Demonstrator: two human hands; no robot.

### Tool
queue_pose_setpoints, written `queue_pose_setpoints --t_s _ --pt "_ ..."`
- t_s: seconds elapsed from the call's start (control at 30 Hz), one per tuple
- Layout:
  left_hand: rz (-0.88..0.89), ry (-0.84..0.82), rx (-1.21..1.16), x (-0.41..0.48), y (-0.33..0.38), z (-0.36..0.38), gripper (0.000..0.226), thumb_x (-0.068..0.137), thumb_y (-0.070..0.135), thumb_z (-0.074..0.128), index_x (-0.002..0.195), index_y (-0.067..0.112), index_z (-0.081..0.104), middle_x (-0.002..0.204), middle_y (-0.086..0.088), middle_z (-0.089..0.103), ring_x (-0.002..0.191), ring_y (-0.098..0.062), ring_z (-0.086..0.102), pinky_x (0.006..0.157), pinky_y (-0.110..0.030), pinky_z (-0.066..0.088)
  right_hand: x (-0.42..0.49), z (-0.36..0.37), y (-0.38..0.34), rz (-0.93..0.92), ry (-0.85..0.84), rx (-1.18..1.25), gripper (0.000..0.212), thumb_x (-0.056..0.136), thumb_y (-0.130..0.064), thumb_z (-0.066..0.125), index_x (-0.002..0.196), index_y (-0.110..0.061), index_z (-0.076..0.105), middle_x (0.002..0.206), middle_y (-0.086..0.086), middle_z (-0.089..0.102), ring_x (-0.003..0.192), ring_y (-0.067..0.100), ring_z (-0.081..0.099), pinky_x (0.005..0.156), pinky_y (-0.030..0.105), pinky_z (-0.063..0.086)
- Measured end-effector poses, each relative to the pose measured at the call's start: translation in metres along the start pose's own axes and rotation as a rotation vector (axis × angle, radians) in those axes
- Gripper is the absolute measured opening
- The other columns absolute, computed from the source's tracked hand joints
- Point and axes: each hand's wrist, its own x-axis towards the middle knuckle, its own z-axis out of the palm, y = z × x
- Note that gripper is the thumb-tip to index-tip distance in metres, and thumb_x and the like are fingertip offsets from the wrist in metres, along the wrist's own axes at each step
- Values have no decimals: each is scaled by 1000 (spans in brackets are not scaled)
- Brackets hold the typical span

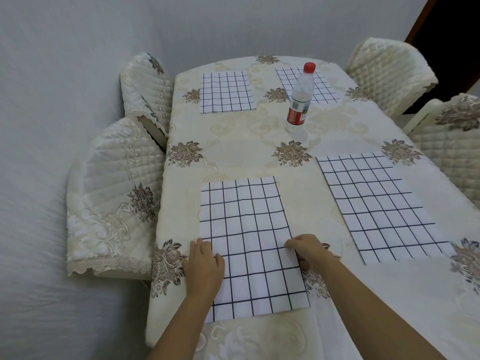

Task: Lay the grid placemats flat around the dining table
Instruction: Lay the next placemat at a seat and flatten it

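Note:
Several white placemats with a black grid lie on the dining table (pixel 233 152), which wears a cream floral cloth. The near-left placemat (pixel 249 242) lies flat in front of me. My left hand (pixel 204 266) rests flat on its left edge with the fingers fairly straight. My right hand (pixel 307 249) has curled fingers that pinch its right edge. A second placemat (pixel 376 206) lies flat at the near right. Two others lie at the far end, one at the far left (pixel 226 92) and one at the far right (pixel 322 89), partly behind a bottle.
A clear water bottle (pixel 300 97) with a red cap and red label stands upright mid-table. Quilted cream chairs stand on the left (pixel 111 193) (pixel 145 84) and on the right (pixel 389 71) (pixel 452 141). Grey floor surrounds the table; a dark doorway is at the top right.

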Motion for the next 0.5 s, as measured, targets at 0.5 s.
queue_pose_setpoints --t_s 0.5 --pt "31 -177 74 50 -1 2 53 98 28 32 146 13 17 157 0 3 144 -14 -1 112 -56 7 27 6 -27 -100 147 -27 41 88 -9 55 57 -14 31 55 0 29 50 13 27 48 23 22"
